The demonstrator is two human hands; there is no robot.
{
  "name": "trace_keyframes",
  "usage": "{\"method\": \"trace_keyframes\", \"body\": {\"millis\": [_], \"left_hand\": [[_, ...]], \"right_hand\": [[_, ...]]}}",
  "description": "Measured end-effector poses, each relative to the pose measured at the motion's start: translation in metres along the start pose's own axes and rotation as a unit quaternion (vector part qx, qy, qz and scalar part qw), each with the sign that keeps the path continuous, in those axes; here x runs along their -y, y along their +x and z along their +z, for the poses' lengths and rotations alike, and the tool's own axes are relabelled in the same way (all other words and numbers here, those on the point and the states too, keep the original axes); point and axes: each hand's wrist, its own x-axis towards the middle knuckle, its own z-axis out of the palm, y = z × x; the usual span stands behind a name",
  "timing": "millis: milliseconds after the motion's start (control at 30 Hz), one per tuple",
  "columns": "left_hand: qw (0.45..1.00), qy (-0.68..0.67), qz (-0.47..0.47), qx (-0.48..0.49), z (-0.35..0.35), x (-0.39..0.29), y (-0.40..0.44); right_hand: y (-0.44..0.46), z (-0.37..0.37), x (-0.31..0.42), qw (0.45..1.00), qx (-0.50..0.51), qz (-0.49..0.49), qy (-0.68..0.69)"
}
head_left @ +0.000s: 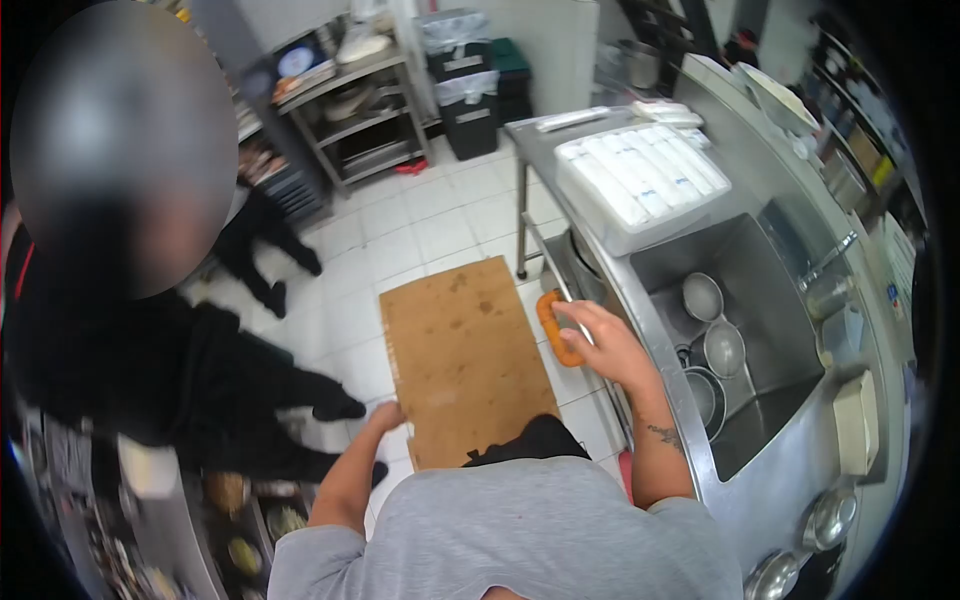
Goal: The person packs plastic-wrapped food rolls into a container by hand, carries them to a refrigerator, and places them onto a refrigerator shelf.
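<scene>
My right hand point(603, 343) is beside the front edge of the steel sink counter. Its thumb and fingers are closed around an orange, curved, ring-like thing point(549, 322) whose right side is hidden by the hand; its exact kind does not show. Low at my side hangs my left hand point(384, 416), over the left edge of a brown cardboard sheet point(470, 340) on the floor. Its fingers are curled, and whether they hold anything is hidden.
Right of me a steel sink point(770, 400) holds several strainers and a pan. A plastic tub point(640, 185) of white packages stands behind it. Another person point(110, 350) in black stands close on my left. Black bins point(468, 125) and a steel shelf point(365, 115) stand at the back.
</scene>
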Motion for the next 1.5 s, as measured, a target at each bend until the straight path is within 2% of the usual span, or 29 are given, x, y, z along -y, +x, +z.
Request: {"method": "trace_keyframes", "body": {"millis": [33, 67, 133, 200, 300, 367, 400, 467, 533, 600, 800, 900, 1033, 1067, 1200, 1333, 1433, 1500], "left_hand": [[0.999, 0.032, 0.010, -0.034, -0.048, -0.020, 0.039], [0.997, -0.017, 0.017, -0.070, -0.094, -0.048, 0.072], [0.978, -0.097, 0.110, -0.146, -0.163, -0.097, 0.147], [0.958, -0.157, 0.167, -0.173, -0.237, -0.171, 0.182], [0.956, -0.096, 0.229, -0.156, -0.313, -0.250, 0.242], [0.944, -0.027, 0.283, -0.164, -0.356, -0.284, 0.263], [0.939, -0.030, 0.291, -0.184, -0.384, -0.301, 0.278], [0.926, -0.046, 0.311, -0.209, -0.423, -0.340, 0.310], [0.910, -0.076, 0.359, -0.191, -0.453, -0.383, 0.352], [0.886, -0.088, 0.411, -0.196, -0.485, -0.438, 0.391], [0.784, -0.096, 0.578, -0.207, -0.514, -0.633, 0.491], [0.804, -0.043, 0.560, -0.197, -0.510, -0.716, 0.525], [0.810, 0.021, 0.559, -0.179, -0.494, -0.788, 0.548], [0.807, 0.051, 0.558, -0.187, -0.487, -0.798, 0.553], [0.764, 0.153, 0.572, -0.255, -0.448, -0.835, 0.567], [0.825, 0.087, 0.524, -0.190, -0.437, -0.837, 0.552], [0.842, 0.048, 0.530, -0.082, -0.454, -0.835, 0.549], [0.852, 0.002, 0.519, 0.068, -0.480, -0.833, 0.539]], "right_hand": [[0.010, -0.013, -0.011, 0.998, -0.056, 0.002, 0.002], [0.020, -0.030, -0.018, 0.995, -0.095, 0.029, -0.007], [0.039, -0.057, -0.037, 0.982, -0.174, 0.074, -0.020], [0.056, -0.082, -0.060, 0.961, -0.251, 0.110, -0.037], [0.090, -0.115, -0.102, 0.931, -0.331, 0.124, -0.091], [0.121, -0.124, -0.110, 0.912, -0.363, 0.160, -0.103], [0.137, -0.133, -0.115, 0.899, -0.384, 0.177, -0.115], [0.162, -0.141, -0.120, 0.908, -0.361, 0.155, -0.145], [0.178, -0.150, -0.120, 0.914, -0.342, 0.140, -0.164], [0.189, -0.160, -0.123, 0.899, -0.360, 0.178, -0.175], [0.217, -0.160, -0.127, 0.823, -0.428, 0.306, -0.215], [0.243, -0.145, -0.118, 0.746, -0.451, 0.419, -0.253], [0.267, -0.124, -0.107, 0.663, -0.495, 0.491, -0.272], [0.275, -0.118, -0.105, 0.631, -0.518, 0.511, -0.271], [0.290, -0.101, -0.091, 0.582, -0.571, 0.542, -0.206], [0.296, -0.096, -0.094, 0.564, -0.585, 0.544, -0.206], [0.303, -0.095, -0.102, 0.569, -0.611, 0.510, -0.206], [0.298, -0.090, -0.107, 0.573, -0.628, 0.493, -0.183]]}}
